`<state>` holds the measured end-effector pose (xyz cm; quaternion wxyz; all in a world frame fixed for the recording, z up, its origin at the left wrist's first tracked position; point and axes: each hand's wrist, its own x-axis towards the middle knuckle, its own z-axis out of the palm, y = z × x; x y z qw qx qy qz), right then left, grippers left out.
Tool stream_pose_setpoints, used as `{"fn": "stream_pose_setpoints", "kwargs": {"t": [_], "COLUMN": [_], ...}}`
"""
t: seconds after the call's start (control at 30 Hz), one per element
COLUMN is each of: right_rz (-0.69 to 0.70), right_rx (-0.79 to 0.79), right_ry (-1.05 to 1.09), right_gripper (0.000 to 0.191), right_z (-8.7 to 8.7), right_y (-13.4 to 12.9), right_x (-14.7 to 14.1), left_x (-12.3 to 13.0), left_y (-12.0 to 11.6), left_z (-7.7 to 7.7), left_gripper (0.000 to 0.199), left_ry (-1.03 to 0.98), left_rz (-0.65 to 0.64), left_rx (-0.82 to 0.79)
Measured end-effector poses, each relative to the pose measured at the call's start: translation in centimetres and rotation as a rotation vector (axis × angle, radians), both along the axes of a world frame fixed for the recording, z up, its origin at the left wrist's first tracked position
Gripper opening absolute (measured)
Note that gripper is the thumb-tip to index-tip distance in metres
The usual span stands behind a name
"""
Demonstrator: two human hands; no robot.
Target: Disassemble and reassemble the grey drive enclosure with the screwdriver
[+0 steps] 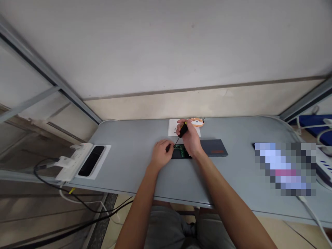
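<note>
My right hand (192, 140) is closed around the black and yellow handle of a screwdriver (183, 129). The screwdriver's thin shaft slants down to the left, its tip close to my left fingers. Below it is an open dark electronic device with a green circuit board (178, 148) inside. My left hand (161, 154) grips the left end of this device, with the fingertips near the screwdriver tip. A dark grey flat case part (214, 148) with a reddish-brown patch lies to the right, partly behind my right wrist; whether it joins the device is hidden.
Behind my hands lies a white sheet (171, 133) with several small dark screws and an orange-and-white animal-face item (197, 122). At left are a black phone-like slab (92, 161) and a white power strip (75, 162) with cables. A blurred-out screen (282, 169) lies right.
</note>
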<state>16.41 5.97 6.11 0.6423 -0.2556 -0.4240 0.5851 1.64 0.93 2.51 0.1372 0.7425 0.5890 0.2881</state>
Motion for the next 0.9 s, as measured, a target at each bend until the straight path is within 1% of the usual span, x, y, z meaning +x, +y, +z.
{"fn": "stream_pose_setpoints", "kwargs": {"t": [0.07, 0.17, 0.3, 0.37, 0.53, 0.63, 0.8, 0.9], "right_rz": [0.008, -0.003, -0.092, -0.116, -0.064, -0.067, -0.063, -0.125], "right_rx": [-0.014, -0.027, 0.014, 0.042, 0.0, 0.008, -0.041, -0.028], "right_ry": [-0.019, -0.039, -0.083, -0.091, -0.011, -0.027, -0.023, -0.077], "right_gripper": [0.05, 0.054, 0.055, 0.053, 0.05, 0.045, 0.058, 0.061], "right_z": [-0.03, -0.22, -0.51, -0.6, -0.64, -0.65, -0.63, -0.63], "right_y": [0.07, 0.24, 0.45, 0.44, 0.23, 0.28, 0.48, 0.54], "right_x": [0.27, 0.48, 0.28, 0.13, 0.18, 0.44, 0.63, 0.52], "left_x": [-0.02, -0.04, -0.04, -0.03, 0.02, 0.04, 0.07, 0.04], "left_y": [0.01, 0.02, 0.05, 0.05, -0.01, -0.04, 0.0, 0.05], "left_z": [-0.03, -0.1, -0.09, -0.02, 0.13, 0.17, 0.13, 0.08], "left_gripper": [0.02, 0.02, 0.02, 0.021, 0.021, 0.02, 0.02, 0.021], "left_ry": [-0.005, -0.01, -0.005, -0.001, -0.007, -0.005, 0.0, 0.001], "left_rz": [-0.007, -0.011, -0.025, -0.025, -0.019, -0.02, -0.011, -0.016], "left_rx": [-0.001, 0.009, 0.003, -0.006, -0.015, -0.017, -0.006, -0.007]}}
